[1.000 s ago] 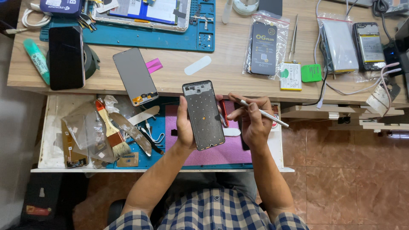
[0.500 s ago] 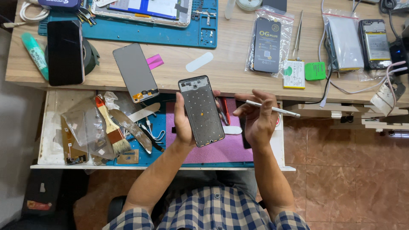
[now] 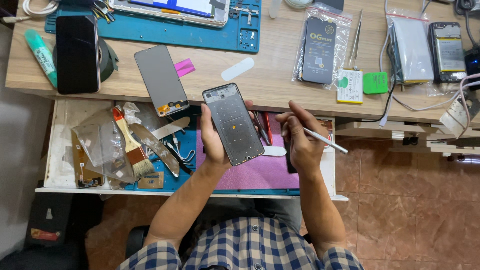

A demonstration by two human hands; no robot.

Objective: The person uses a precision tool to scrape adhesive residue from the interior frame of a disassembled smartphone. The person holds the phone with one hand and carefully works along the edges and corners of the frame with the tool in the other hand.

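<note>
A wooden surface [image 3: 270,85] with a pale grain is seen across the top, and an open white drawer [image 3: 55,150] is extended below its front edge. A blue work mat [image 3: 165,32] with moulded compartments is laid on the surface at upper left, and a flat pink mat [image 3: 260,172] is laid inside the drawer. A black phone [image 3: 77,54] with a glossy face is placed at the left of the surface, and a grey matte display panel [image 3: 161,80] is set tilted near the front edge. The phone frame [image 3: 233,124], a rectangular grey metal chassis with rounded corners and an orange dot at its centre, is held above the drawer, just in front of the surface edge. The left hand [image 3: 214,142] is closed as a grip around the lower left side of the frame, with the thumb along its edge and fingertips showing at the far side. The right hand [image 3: 300,142] is closed in a pinching grip on a thin silver tool [image 3: 325,140], a straight metal rod that points away to the right; this hand is just beside the frame and apart from it. A paint brush [image 3: 131,145] with an orange handle and pale bristles is lying among clear plastic wrappers in the drawer. A small green square pad [image 3: 375,82] is placed on the surface at right.
</note>
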